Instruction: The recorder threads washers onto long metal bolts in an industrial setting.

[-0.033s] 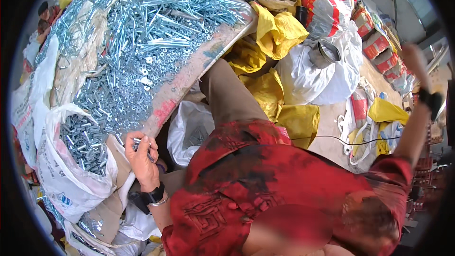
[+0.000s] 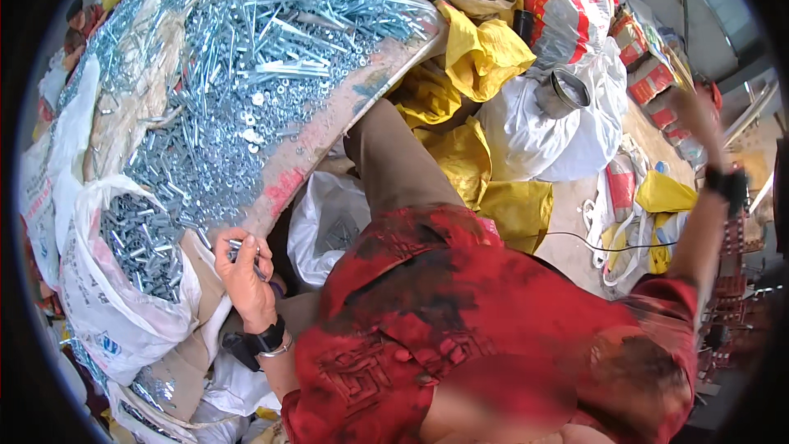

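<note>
My left hand (image 2: 248, 279) is closed around short silvery metal pieces (image 2: 236, 248), seemingly a bolt or sleeve, whose ends show between thumb and fingers. It is at the near edge of a sloping table (image 2: 283, 189) covered with a heap of loose bolts, rods, nuts and washers (image 2: 238, 99). Just left of this hand, a white woven sack (image 2: 115, 304) gapes around short metal sleeves (image 2: 144, 251). Out at the far right, my right hand (image 2: 697, 119) is raised and smeared by motion, so its fingers do not read. It is nearest to the red-and-white packages.
An open white bag (image 2: 316, 234) with some metal parts sits below the table edge. Yellow sacks (image 2: 485, 57), a full white sack (image 2: 518, 136) and metal cups (image 2: 563, 93) lie right of my knee. A cable (image 2: 592, 240) crosses the floor. A person (image 2: 78, 25) is at far left.
My right hand has swung a little left and lower, along with its forearm. The left hand keeps its place and grip.
</note>
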{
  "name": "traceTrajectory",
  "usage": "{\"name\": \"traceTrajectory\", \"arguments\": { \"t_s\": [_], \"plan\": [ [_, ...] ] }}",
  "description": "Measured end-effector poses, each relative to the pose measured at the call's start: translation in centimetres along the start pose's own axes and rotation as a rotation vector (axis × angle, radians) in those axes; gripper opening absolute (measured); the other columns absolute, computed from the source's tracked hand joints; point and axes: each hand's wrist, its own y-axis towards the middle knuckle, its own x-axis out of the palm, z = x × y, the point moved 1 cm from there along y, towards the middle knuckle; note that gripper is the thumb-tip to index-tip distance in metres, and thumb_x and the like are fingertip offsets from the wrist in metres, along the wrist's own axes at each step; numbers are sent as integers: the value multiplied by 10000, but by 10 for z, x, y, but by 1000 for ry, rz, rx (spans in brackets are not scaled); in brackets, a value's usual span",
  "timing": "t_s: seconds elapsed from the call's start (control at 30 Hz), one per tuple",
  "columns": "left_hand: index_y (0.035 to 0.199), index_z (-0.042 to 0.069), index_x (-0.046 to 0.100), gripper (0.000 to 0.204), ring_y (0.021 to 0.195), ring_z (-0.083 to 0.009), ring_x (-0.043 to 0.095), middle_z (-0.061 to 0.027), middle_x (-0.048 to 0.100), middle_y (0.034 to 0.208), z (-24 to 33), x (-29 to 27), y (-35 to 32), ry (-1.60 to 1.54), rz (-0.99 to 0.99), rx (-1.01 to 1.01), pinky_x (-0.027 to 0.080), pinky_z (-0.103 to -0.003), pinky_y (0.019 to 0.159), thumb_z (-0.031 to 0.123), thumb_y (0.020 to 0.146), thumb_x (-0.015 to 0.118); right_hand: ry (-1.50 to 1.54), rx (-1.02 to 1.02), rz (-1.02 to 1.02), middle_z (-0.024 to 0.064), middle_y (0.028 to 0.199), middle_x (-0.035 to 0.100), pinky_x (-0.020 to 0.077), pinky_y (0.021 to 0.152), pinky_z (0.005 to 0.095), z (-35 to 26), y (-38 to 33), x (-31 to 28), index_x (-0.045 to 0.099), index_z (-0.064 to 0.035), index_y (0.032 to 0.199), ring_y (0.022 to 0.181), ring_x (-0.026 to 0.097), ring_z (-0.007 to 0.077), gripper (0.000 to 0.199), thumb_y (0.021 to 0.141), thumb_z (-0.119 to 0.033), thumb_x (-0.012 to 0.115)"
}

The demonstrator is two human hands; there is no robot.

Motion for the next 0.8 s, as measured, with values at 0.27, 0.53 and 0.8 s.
{"name": "traceTrajectory", "arguments": {
  "t_s": [0.27,0.53,0.8],
  "plan": [
    [968,101,545,91,483,-55,433,-54,571,670,0,-32,-33,-12,98,-47,284,-174,407,46,940,611,724,-580,-870,101,867,716,523,607,387,-235,-185,356,675,-84,1157,695,657,224,286,915,-203,582],
    [946,84,565,75,491,-42,459,-60,617,690,-1,-43,-37,-129,157,-32,306,-175,423,30,936,616,457,-325,-989,111,866,710,516,611,405,-195,-227,402,675,-88,1139,698,655,247,269,924,-212,573],
    [940,59,605,51,544,-27,491,-21,627,691,-38,-30,-17,42,129,53,363,-187,491,20,918,630,451,-265,-865,121,865,705,508,615,423,-227,-200,347,676,-91,1121,701,653,270,255,933,-222,564]
  ]
}}
